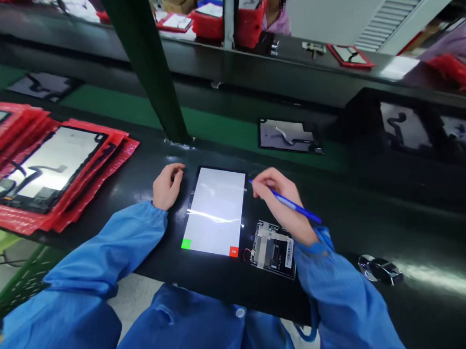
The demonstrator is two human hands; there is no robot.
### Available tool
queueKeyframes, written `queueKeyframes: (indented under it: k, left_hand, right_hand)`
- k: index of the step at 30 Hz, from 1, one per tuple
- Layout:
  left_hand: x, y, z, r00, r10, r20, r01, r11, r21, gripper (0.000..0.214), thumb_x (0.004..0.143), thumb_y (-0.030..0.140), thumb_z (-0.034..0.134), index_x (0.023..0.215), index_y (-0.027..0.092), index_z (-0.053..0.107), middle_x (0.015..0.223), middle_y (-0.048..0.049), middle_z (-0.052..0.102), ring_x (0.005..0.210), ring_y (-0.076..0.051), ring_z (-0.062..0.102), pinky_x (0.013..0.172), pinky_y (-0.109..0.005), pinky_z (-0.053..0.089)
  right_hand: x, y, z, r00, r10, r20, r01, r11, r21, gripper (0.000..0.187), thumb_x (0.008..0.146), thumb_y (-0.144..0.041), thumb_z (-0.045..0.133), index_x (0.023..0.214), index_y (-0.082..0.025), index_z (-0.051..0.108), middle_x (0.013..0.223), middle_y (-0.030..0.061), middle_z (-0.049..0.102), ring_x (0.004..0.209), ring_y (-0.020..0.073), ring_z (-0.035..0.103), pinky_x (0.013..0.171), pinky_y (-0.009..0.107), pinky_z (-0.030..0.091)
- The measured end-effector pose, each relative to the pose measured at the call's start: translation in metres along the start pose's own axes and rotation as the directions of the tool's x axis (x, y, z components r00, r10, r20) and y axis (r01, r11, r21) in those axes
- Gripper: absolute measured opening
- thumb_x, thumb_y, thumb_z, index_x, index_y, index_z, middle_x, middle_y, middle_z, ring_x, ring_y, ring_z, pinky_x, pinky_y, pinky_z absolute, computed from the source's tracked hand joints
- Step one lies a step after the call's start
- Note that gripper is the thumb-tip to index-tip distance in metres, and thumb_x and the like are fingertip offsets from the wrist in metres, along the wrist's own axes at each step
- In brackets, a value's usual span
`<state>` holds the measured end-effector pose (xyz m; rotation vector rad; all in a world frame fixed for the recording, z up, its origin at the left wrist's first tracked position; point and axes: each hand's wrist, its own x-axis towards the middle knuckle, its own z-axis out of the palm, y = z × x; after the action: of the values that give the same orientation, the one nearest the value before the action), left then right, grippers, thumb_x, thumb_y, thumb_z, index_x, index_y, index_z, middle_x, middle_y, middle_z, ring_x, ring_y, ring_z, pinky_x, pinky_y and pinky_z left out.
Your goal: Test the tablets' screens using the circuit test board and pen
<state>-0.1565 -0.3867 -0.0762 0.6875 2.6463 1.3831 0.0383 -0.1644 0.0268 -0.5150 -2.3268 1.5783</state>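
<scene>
A lit white touch screen (pixel 215 210) lies flat on the dark bench in front of me, with a green square at its lower left corner and a red square at its lower right. My left hand (pixel 167 185) rests curled on the bench just left of the screen's top edge, holding nothing I can see. My right hand (pixel 280 198) grips a blue pen (pixel 294 205) whose tip sits at the screen's upper right corner. A bare circuit board (pixel 273 248) with a red wire lies right of the screen, under my right wrist.
Stacked red trays (pixel 79 197) holding a display panel sit at the left. A green post (pixel 152 66) rises behind the screen. Another panel (pixel 287 135) lies on the green belt. A shiny metal piece (pixel 380 268) rests at right. A person works across the far bench.
</scene>
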Motion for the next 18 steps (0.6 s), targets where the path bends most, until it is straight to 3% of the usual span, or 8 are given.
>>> queueKeyframes:
  k: [3,6,11,18]
  left_hand:
    - [0.001,0.003,0.005,0.998,0.057,0.013,-0.056,0.995,-0.088,0.034,0.092,0.031,0.047,0.119,0.017,0.061,0.108,-0.0075,0.073,0.085,-0.02,0.065,0.085,-0.034,0.048]
    - [-0.003,0.005,0.003,0.995,0.061,0.078,-0.046,0.982,-0.184,0.032,0.094,0.03,0.048,0.121,0.019,0.061,0.112,-0.0065,0.074,0.082,-0.019,0.066,0.081,-0.032,0.05]
    - [-0.008,0.012,-0.002,0.99,-0.02,0.143,0.057,0.965,-0.255,0.03,0.095,0.029,0.049,0.123,0.021,0.06,0.113,-0.0039,0.075,0.086,-0.02,0.069,0.08,-0.032,0.05]
    - [-0.012,0.025,-0.007,0.977,-0.064,0.205,0.112,0.967,-0.228,0.03,0.096,0.026,0.047,0.122,0.023,0.064,0.112,-0.0017,0.076,0.108,-0.023,0.069,0.091,-0.034,0.05]
  right_hand:
    - [0.055,0.011,0.035,0.999,0.012,0.045,-0.015,0.998,0.062,0.028,0.091,-0.044,0.059,0.076,-0.021,0.051,0.06,-0.0047,0.057,0.056,0.0106,0.048,0.058,0.026,0.035]
    - [0.079,0.02,0.059,0.995,0.039,0.091,-0.041,0.999,0.022,0.027,0.09,-0.043,0.06,0.077,-0.022,0.048,0.058,-0.0063,0.057,0.054,0.01,0.045,0.057,0.026,0.032]
    - [0.091,0.015,0.08,0.996,-0.034,0.079,0.054,0.963,-0.263,0.033,0.083,-0.02,0.059,0.06,-0.021,0.036,0.052,-0.0075,0.036,0.052,0.0085,0.034,0.055,0.026,0.025]
    - [0.094,0.015,0.086,0.98,-0.043,0.194,0.12,0.908,-0.402,0.029,0.081,-0.016,0.055,0.063,-0.021,0.034,0.055,-0.0072,0.035,0.054,0.0086,0.033,0.058,0.026,0.023]
